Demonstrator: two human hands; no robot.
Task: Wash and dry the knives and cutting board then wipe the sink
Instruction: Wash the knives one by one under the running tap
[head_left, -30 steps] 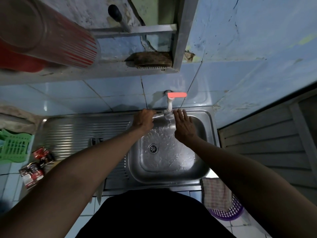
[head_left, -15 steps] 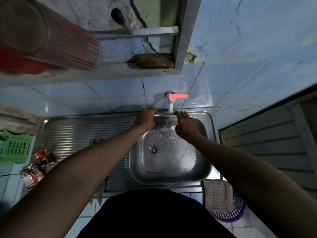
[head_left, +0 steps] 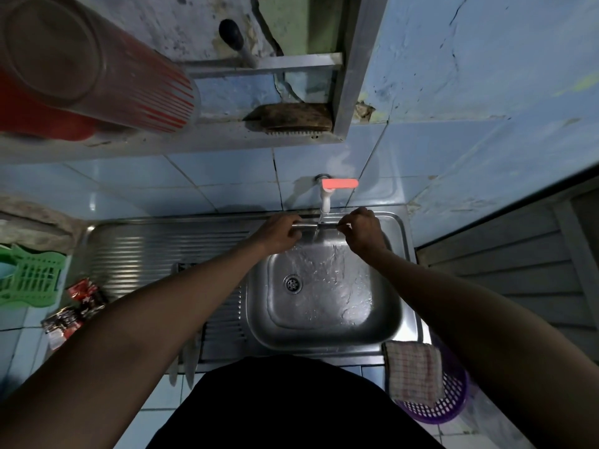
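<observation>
Knife [head_left: 319,225] lies level under the tap [head_left: 325,202] stream, long axis left-right across the sink [head_left: 393,322] – left hand [head_left: 279,233] curled round 1 end, right hand [head_left: 359,233] pinching the other – so both hands are equally near.

Seen here: 2 hands [head_left: 278,230], 1 knife [head_left: 319,225], 1 sink [head_left: 327,338], 1 tap [head_left: 327,192], 1 checked cloth [head_left: 413,371], 2 baskets [head_left: 30,280].

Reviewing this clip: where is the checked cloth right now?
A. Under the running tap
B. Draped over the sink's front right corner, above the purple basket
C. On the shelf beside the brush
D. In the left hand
B: the checked cloth hangs off the sink rim's front right corner over the purple basket.
</observation>
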